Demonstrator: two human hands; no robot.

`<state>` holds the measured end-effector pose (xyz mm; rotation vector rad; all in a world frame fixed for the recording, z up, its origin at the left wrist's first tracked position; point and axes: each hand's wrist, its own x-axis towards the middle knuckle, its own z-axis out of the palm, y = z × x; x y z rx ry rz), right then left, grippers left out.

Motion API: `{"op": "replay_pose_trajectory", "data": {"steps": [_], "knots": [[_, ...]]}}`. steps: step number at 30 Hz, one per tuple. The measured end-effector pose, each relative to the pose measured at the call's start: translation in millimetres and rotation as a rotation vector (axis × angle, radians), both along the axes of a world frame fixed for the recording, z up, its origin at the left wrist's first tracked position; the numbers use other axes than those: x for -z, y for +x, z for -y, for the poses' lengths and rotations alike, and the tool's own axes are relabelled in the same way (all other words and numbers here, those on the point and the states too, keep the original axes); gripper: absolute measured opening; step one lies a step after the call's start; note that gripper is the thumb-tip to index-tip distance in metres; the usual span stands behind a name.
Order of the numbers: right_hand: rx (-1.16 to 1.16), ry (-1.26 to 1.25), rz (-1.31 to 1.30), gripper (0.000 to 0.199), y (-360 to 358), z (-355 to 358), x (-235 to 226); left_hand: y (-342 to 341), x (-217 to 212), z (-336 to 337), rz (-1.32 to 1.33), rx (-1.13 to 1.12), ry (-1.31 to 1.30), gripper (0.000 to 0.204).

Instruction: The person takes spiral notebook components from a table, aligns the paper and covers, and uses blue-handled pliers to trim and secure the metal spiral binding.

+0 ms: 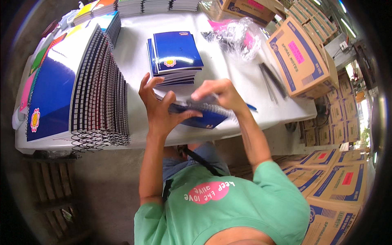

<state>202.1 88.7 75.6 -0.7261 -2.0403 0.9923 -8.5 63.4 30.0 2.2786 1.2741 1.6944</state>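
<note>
A blue spiral notebook (210,119) is tilted at the table's near edge, its coil side up. My left hand (160,107) grips its left end, thumb pressed on the blue cover and other fingers spread behind. Over the coiled edge, my right hand (222,92) is closed, its fingers curled around a dark, blurred piece that I cannot make out. Just beyond my hands is a short stack of blue notebooks (177,49), with a flower sticker on the top cover.
Tall rows of coil-bound notebooks (100,90) stand on the left. Loose black coils (271,79) and a blue pen (251,107) lie on the white table (134,53). Clear plastic wrap (243,38) and a carton (300,59) sit at the right. More cartons (341,181) are piled beside me.
</note>
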Motion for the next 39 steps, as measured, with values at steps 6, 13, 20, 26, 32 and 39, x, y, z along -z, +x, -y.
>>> {"op": "replay_pose_trajectory", "data": {"steps": [6,13,20,26,32,39], "knots": [[-0.100,0.165,-0.328,0.027,1,12,-12,-2,-2,2,0.043,0.008,-0.015,0.059],[0.730,-0.106,0.124,0.026,97,4,-30,11,3,23,-0.232,-0.257,-0.024,0.032],[0.536,0.772,0.833,0.027,-23,63,-50,33,10,26,-0.133,-0.338,0.007,0.033],[0.473,0.526,0.786,0.021,-9,55,-31,27,0,35,-0.189,-0.315,-0.008,0.030],[0.521,0.513,0.552,0.021,-20,55,-33,26,0,35,-0.195,-0.290,0.011,0.029],[0.526,0.540,0.628,0.025,-10,51,-32,25,-4,36,-0.157,-0.228,-0.036,0.028]]}}
